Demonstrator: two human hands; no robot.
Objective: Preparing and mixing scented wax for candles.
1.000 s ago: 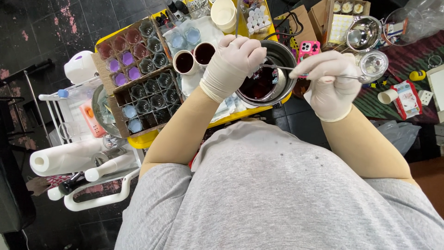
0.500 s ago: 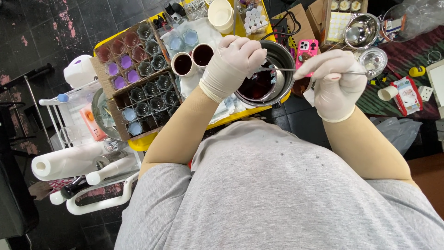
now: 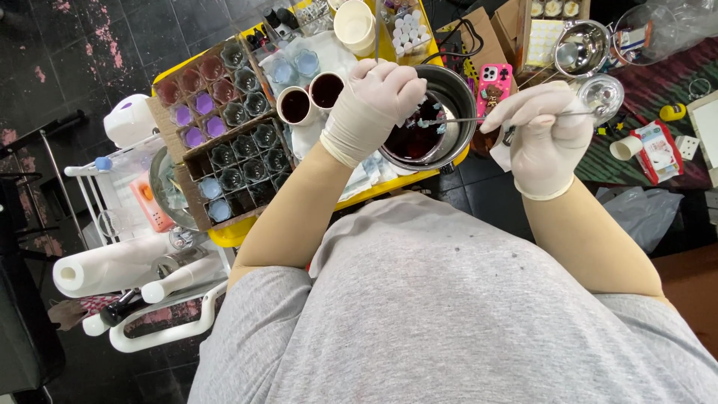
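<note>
Two gloved hands: left hand (image 3: 372,105) grips one pot (image 3: 449,112); right hand (image 3: 542,138) pinches one spoon (image 3: 479,118); two cups (image 3: 310,97) beside the left.

Glossy metal pot (image 3: 458,97), matt rubbery gloves (image 3: 372,105)

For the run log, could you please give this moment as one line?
left hand: gripping metal pot rim | right hand: holding metal spoon over dark red liquid | pot on yellow tray

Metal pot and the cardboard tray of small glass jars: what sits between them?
Head view: two white cups of dark liquid sit between the metal pot and the jar tray.
</note>
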